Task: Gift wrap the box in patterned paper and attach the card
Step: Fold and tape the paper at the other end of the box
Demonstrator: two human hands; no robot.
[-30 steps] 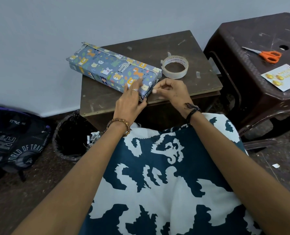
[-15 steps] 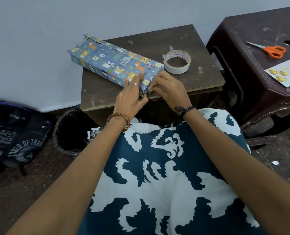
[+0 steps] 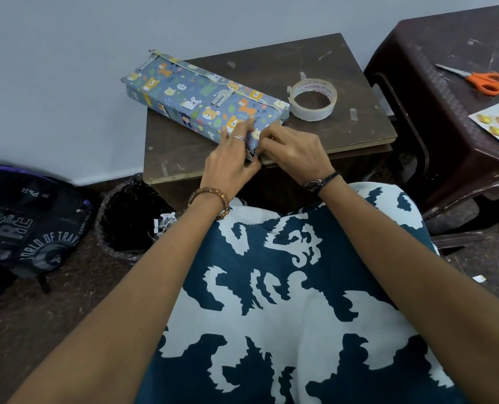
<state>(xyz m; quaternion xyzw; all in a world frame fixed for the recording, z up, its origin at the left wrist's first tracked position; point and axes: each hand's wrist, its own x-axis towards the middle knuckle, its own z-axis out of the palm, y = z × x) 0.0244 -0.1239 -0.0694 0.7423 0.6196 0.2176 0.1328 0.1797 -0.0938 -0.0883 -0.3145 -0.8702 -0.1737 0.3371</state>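
The wrapped box [image 3: 204,96], covered in blue paper printed with cartoon animals, is lying diagonally across the small dark wooden table [image 3: 344,71], its far end overhanging the table's back left corner and its near end sitting by the front edge. Both hands are working at that near end. The left hand [image 3: 231,164] is resting on top of the box, its fingers laid fairly straight over the paper and its thumb tucked against the end face; a ring is showing on one finger and a beaded bracelet [image 3: 210,198] is circling the wrist. The right hand [image 3: 295,153] is coming in from the other side, its fingers curled and pinching the folded paper at the box's end, just beside the left thumb; exactly what lies between the fingertips is too small to tell. A dark cord band [image 3: 321,182] is sitting on the right wrist.

A roll of clear tape [image 3: 312,100] is lying flat on the table just beside the box's near right corner. To the right, on a dark brown plastic stool [image 3: 417,83], orange-handled scissors [image 3: 484,80] are lying near the back and a white card [image 3: 498,121] with gold decorations is resting towards the right edge. Below the table's left side, a black-lined waste bin [image 3: 126,225] is standing on the floor, with a dark backpack [image 3: 30,223] beside it. A blue and white patterned cloth [image 3: 286,301] is covering the person's lap.
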